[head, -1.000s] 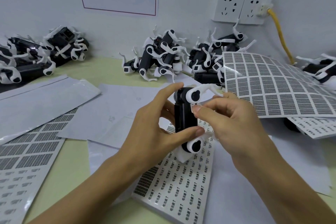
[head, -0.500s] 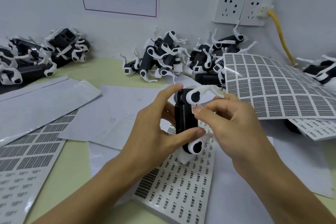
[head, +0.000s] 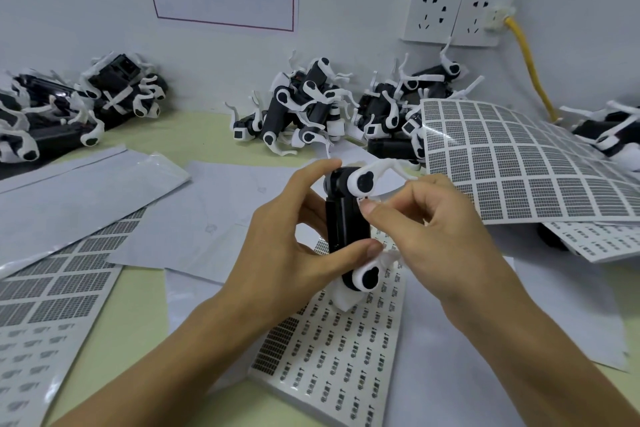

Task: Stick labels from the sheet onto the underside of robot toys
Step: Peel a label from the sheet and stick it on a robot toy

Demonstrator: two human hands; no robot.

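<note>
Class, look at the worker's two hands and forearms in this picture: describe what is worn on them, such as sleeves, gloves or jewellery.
Nothing is worn. The left hand and right hand are bare, with no gloves, rings or plasters to be seen. Both forearms are uncovered as far as the bottom edge of the picture, with no sleeve, watch or wristband in view. The fingernails that show are short and unpainted.

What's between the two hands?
In the head view, a black-and-white robot toy, gripped by the left hand; the right hand brings a small label to it.

black-and-white robot toy (head: pixel 347 218)
</note>
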